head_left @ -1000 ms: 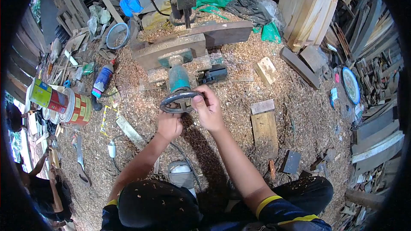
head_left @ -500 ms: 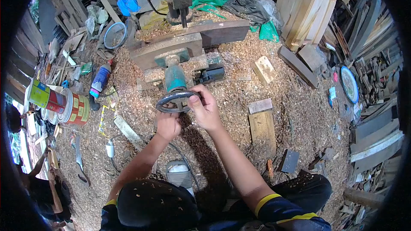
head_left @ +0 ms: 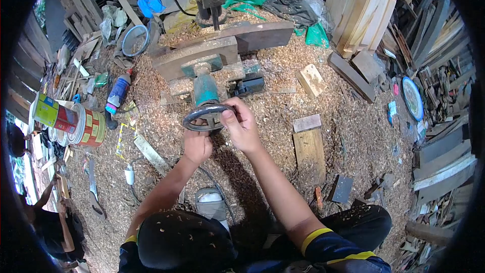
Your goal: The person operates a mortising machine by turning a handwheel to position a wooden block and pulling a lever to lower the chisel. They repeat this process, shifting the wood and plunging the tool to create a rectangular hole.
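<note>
Handwheel (head_left: 202,109): blk, spoked, rim worn shiny; teal housing (head_left: 205,92) behind.
R hand (head_left: 241,130): fingers curled rnd rim.
L hand (head_left: 197,146): at lower rim, fingers hidden, can't tell.

Right fingers (head_left: 243,109) grip the handwheel (head_left: 190,117), left hand (head_left: 198,146) just below.
</note>
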A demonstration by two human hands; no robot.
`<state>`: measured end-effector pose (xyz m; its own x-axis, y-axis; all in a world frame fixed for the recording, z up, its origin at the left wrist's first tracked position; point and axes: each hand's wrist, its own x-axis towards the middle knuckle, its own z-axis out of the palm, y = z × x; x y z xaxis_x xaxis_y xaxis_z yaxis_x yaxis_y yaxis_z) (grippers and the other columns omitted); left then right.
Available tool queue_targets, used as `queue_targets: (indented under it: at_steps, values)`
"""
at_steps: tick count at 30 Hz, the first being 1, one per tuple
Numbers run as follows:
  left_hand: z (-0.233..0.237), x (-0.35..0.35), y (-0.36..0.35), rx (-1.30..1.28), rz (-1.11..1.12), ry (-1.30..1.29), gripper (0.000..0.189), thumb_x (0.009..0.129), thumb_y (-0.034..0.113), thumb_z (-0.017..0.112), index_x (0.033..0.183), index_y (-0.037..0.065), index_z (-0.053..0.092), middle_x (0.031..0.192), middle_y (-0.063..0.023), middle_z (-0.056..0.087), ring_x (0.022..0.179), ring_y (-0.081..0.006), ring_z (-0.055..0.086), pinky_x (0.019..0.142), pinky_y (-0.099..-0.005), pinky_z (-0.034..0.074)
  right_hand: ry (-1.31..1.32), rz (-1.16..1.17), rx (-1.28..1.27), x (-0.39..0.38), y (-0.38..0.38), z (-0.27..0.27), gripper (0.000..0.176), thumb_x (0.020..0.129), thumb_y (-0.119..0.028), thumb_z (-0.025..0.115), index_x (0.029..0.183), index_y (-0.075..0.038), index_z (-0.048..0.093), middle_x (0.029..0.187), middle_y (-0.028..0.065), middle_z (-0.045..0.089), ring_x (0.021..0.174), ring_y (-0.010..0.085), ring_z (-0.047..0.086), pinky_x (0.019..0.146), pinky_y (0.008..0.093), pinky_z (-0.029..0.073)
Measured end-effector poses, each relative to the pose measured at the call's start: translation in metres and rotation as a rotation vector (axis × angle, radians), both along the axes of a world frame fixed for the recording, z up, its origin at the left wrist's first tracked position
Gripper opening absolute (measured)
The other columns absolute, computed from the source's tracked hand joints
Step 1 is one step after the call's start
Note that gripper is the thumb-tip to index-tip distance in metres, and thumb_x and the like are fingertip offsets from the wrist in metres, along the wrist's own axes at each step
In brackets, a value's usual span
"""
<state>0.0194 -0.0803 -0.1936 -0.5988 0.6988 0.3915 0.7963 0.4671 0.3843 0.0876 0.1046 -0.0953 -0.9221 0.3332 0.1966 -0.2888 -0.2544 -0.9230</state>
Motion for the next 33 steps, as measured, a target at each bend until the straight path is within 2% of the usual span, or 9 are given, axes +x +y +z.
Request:
queue_targets:
  at_steps: [6, 8, 10, 13, 16, 26, 28, 32, 33]
  values:
    - [-0.003, 0.001, -0.002, -0.025, 0.023, 0.078, 0.064, 0.08, 0.025, 0.055, 0.139, 0.0, 0.058, 0.141, -0.0301, 0.053, 0.131, -0.0512, 0.049, 0.114, -0.0649, 0.034, 0.009, 0.009, 0.001, 0.0, 0.0, 0.0, 0.034, 0.106, -0.033, 0.066, 0.114, 0.0, 0.063, 0.107, 0.005, 0.065, 0.101, 0.0135, 0.059, 0.093, 0.0303, 0.048]
    - [-0.001, 0.003, -0.004, 0.0, 0.029, 0.073, 0.064, 0.081, 0.026, 0.054, 0.139, 0.0, 0.058, 0.14, -0.0304, 0.054, 0.132, -0.0509, 0.049, 0.114, -0.0651, 0.033, 0.009, 0.008, -0.016, -0.001, -0.001, 0.001, 0.034, 0.106, -0.033, 0.066, 0.114, 0.0, 0.063, 0.105, 0.0045, 0.064, 0.1, 0.0128, 0.059, 0.092, 0.0295, 0.048]
    - [0.0, 0.005, -0.009, -0.122, -0.012, 0.066, 0.064, 0.083, 0.028, 0.052, 0.14, -0.001, 0.057, 0.138, -0.0305, 0.056, 0.133, -0.05, 0.049, 0.117, -0.0659, 0.03, 0.017, 0.009, -0.011, -0.002, -0.001, -0.001, 0.034, 0.106, -0.033, 0.066, 0.114, 0.0, 0.063, 0.105, 0.004, 0.064, 0.098, 0.0122, 0.058, 0.091, 0.029, 0.048]
    - [0.004, 0.006, -0.014, -0.046, 0.015, -0.031, 0.064, 0.085, 0.028, 0.051, 0.142, 0.0, 0.057, 0.136, -0.0303, 0.057, 0.133, -0.0492, 0.049, 0.119, -0.0661, 0.028, 0.006, 0.018, -0.004, 0.0, 0.001, -0.001, 0.034, 0.106, -0.033, 0.067, 0.113, -0.001, 0.063, 0.103, 0.003, 0.064, 0.096, 0.0111, 0.058, 0.088, 0.028, 0.048]
    - [-0.003, 0.009, -0.012, -0.092, 0.036, 0.005, 0.064, 0.087, 0.031, 0.049, 0.142, -0.001, 0.056, 0.136, -0.0305, 0.057, 0.134, -0.0491, 0.049, 0.121, -0.0663, 0.026, 0.0, 0.01, 0.002, 0.0, 0.002, 0.001, 0.034, 0.106, -0.034, 0.067, 0.113, -0.001, 0.063, 0.101, 0.0021, 0.063, 0.094, 0.0104, 0.057, 0.086, 0.0274, 0.048]
    - [-0.009, 0.01, -0.008, -0.035, 0.055, 0.068, 0.066, 0.085, 0.031, 0.051, 0.142, -0.002, 0.055, 0.14, -0.0323, 0.054, 0.135, -0.0508, 0.048, 0.12, -0.0649, 0.029, 0.009, 0.0, -0.025, -0.001, -0.001, -0.004, 0.034, 0.105, -0.035, 0.068, 0.112, -0.002, 0.063, 0.1, 0.0013, 0.063, 0.092, 0.0099, 0.057, 0.084, 0.0271, 0.048]
    - [-0.009, 0.01, -0.005, -0.125, 0.076, 0.032, 0.066, 0.083, 0.029, 0.054, 0.141, -0.002, 0.056, 0.141, -0.0324, 0.053, 0.134, -0.0505, 0.049, 0.119, -0.0645, 0.03, 0.007, -0.003, -0.019, -0.002, -0.001, -0.003, 0.034, 0.105, -0.034, 0.068, 0.112, -0.002, 0.063, 0.1, 0.0013, 0.064, 0.092, 0.0099, 0.057, 0.084, 0.0272, 0.048]
    - [-0.006, 0.008, -0.01, -0.055, 0.035, 0.021, 0.065, 0.082, 0.025, 0.058, 0.141, -0.002, 0.055, 0.142, -0.0323, 0.053, 0.133, -0.0507, 0.049, 0.118, -0.0635, 0.031, 0.025, -0.008, -0.01, -0.002, 0.0, -0.002, 0.033, 0.105, -0.033, 0.069, 0.113, -0.001, 0.063, 0.101, 0.0019, 0.064, 0.094, 0.01, 0.057, 0.085, 0.0274, 0.048]
    - [-0.005, 0.009, -0.008, -0.152, 0.061, -0.086, 0.064, 0.081, 0.025, 0.058, 0.14, -0.002, 0.056, 0.141, -0.0323, 0.054, 0.132, -0.0511, 0.05, 0.117, -0.0635, 0.032, 0.024, -0.009, -0.015, -0.001, -0.002, -0.003, 0.033, 0.105, -0.033, 0.069, 0.113, -0.001, 0.063, 0.101, 0.0019, 0.064, 0.094, 0.01, 0.057, 0.085, 0.0274, 0.048]
